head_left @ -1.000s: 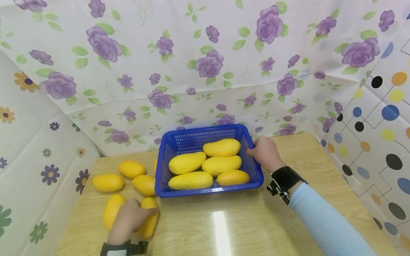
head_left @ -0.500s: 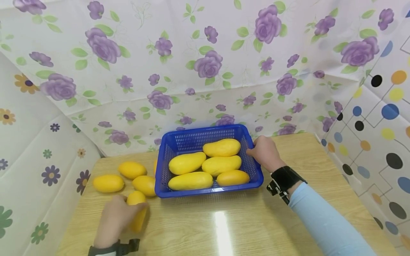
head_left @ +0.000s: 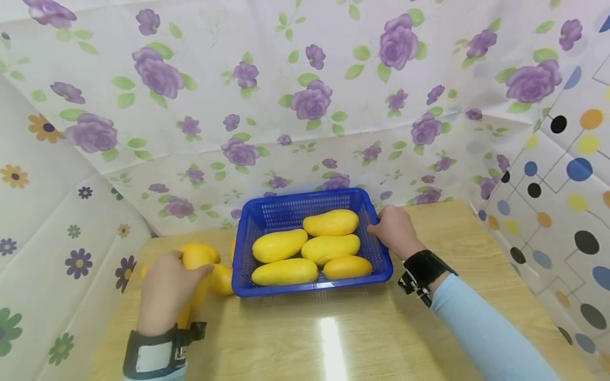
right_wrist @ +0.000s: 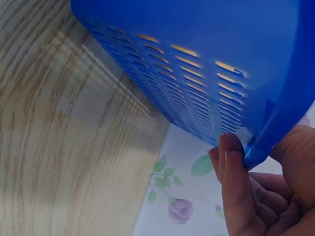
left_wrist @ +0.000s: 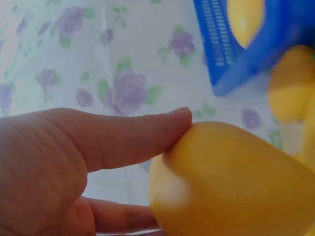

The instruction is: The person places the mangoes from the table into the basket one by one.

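My left hand [head_left: 164, 288] holds a yellow mango [left_wrist: 231, 182] over the left part of the table, thumb on its near end and fingers on the far side. Much of that mango is hidden behind the hand in the head view. Close beyond it lie other mangoes, partly covered, one [head_left: 221, 280] against the basket's left side. My right hand [head_left: 397, 230] grips the right rim of a blue plastic basket [head_left: 310, 288]; in the right wrist view its fingers [right_wrist: 236, 189] curl under the rim. Several yellow mangoes [head_left: 285, 272] lie inside the basket.
The basket stands on a wood-grain table [head_left: 381, 338], near a floral sheet [head_left: 267, 116] hung behind. Patterned sheets also enclose the left and right sides, the right one [head_left: 562, 211] with coloured dots.
My left hand has drawn a mango leftward from beside the basket's front corner, then carried it away from me towards the back group. My right hand and the basket have stayed put.
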The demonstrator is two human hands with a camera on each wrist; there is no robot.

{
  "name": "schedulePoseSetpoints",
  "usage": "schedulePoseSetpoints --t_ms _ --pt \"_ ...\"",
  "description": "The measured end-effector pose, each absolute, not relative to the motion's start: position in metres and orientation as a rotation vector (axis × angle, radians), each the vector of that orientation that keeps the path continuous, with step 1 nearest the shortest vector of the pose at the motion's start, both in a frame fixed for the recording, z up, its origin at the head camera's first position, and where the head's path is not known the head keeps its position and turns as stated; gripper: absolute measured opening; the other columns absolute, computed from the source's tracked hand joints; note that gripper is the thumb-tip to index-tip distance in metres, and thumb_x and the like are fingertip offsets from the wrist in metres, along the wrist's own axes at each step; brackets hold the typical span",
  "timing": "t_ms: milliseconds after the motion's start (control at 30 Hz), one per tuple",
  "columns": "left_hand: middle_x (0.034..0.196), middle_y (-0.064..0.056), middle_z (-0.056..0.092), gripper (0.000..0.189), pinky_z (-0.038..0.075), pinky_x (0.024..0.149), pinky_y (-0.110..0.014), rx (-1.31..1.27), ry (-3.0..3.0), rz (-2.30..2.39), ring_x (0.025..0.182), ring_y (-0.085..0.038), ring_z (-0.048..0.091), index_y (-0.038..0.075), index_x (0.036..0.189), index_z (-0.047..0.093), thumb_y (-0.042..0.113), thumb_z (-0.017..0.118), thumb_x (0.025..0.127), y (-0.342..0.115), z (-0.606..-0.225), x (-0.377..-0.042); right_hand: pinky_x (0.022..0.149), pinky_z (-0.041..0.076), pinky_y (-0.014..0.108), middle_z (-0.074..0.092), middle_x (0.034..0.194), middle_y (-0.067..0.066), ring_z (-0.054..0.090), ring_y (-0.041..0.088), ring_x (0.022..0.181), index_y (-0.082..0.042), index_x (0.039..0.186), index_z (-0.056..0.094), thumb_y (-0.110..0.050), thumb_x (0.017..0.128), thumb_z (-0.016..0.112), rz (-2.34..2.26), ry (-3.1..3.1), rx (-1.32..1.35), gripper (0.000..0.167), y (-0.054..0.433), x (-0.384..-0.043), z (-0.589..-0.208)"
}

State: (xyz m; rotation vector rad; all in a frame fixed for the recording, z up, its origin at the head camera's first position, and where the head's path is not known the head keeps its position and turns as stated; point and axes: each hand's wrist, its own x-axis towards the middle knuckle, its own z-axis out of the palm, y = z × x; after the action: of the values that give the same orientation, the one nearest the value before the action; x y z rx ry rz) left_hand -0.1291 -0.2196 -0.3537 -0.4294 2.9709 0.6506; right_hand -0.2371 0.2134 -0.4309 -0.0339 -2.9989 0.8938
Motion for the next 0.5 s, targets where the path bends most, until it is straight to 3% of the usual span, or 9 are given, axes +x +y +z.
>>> schedulePoseSetpoints --t_ms 133,500 --pt "0.124 -0.029 0.055 0.085 0.049 0.071 -0.044 -0.392 3.029 0.697 0.095 -0.036 0.058 -0.006 0.133 0.043 0.055 0.065 0.078 -0.201 -0.345 -0.141 0.037 0.027 0.023 0.025 0.048 -0.004 0.035 0.014 0.036 -0.013 0.050 0.037 -0.025 0.079 0.072 0.891 -3.005 -0.041 0.048 0.213 -0.238 -0.432" --pt "0.122 -0.018 0.061 0.068 0.049 0.077 -0.047 -0.175 3.205 0.859 0.100 -0.035 0.060 0.005 0.132 0.048 0.039 0.072 0.078 -0.147 -0.335 -0.171 0.038 0.027 0.023 0.026 0.049 -0.004 0.036 0.014 0.037 -0.013 0.050 0.038 -0.026 0.079 0.072 0.849 -3.026 -0.033 0.046 0.211 -0.238 -0.430"
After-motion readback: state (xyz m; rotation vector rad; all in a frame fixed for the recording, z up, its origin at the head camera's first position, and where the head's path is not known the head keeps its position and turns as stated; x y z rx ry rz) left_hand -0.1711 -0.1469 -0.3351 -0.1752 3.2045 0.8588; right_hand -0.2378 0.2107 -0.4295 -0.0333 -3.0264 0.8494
